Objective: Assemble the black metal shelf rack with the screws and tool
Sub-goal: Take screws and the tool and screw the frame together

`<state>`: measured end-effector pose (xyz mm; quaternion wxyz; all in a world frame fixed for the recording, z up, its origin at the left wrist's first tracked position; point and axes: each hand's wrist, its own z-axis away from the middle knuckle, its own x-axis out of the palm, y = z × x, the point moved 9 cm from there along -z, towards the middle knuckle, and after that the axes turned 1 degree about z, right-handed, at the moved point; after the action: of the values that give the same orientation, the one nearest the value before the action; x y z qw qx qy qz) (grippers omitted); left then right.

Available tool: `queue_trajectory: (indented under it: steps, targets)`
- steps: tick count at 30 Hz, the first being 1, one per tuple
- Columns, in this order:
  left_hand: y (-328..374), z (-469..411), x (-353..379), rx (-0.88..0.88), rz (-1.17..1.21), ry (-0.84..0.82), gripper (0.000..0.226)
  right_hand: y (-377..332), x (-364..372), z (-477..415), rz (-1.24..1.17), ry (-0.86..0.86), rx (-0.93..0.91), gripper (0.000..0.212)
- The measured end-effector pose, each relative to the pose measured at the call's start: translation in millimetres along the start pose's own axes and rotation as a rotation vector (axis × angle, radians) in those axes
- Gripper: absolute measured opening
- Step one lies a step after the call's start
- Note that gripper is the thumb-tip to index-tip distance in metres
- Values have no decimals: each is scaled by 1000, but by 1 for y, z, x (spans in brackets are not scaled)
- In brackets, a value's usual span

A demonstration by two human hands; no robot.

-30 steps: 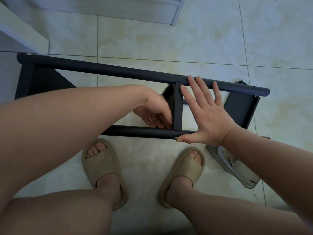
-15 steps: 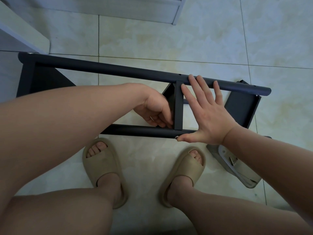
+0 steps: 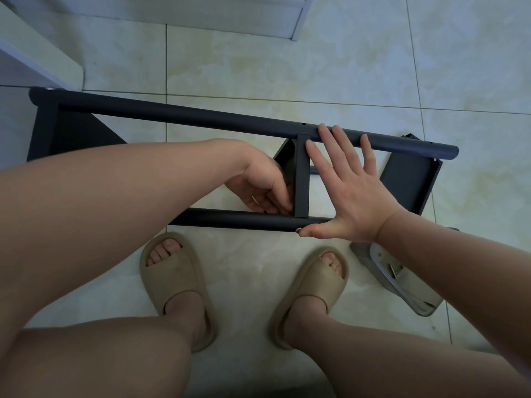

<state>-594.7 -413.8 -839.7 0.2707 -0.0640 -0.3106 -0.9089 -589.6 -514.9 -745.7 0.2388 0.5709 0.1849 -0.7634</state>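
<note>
The black metal shelf rack point(image 3: 201, 117) lies on its side on the tiled floor, two long tubes running left to right with a flat cross piece point(image 3: 301, 176) between them. My left hand point(image 3: 263, 186) reaches inside the frame, fingers curled against the base of the cross piece; what they hold is hidden. My right hand point(image 3: 349, 191) lies spread flat across the frame, fingertips on the far tube, thumb pressing a small screw head point(image 3: 298, 230) on the near tube. A black shelf panel point(image 3: 411, 182) stands at the rack's right end.
A grey tray-like part point(image 3: 399, 280) with small hardware lies on the floor at the right, by my right forearm. My feet in beige slippers point(image 3: 175, 282) stand just in front of the rack. White furniture point(image 3: 34, 50) sits at the far left.
Hardly anything has moved; both hands stay where they were on the frame.
</note>
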Motion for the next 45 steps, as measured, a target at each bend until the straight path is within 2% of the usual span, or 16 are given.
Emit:
queue_trajectory:
  steps: [7, 18, 26, 33, 45]
  targets:
    - [3, 1, 6, 30, 92, -40, 17, 0, 0, 0, -2, 1, -1, 133]
    - [-2, 0, -3, -10, -31, 13, 14, 0, 0, 0, -3, -11, 3, 134]
    - [4, 1, 8, 23, 78, -60, 22, 0, 0, 0, -4, -12, 5, 134]
    - [3, 0, 3, 18, -45, 7, 11, 0, 0, 0, -3, -11, 2, 134]
    - [4, 1, -1, -4, -72, 29, 17, 0, 2, -1, 4, 4, -5, 133]
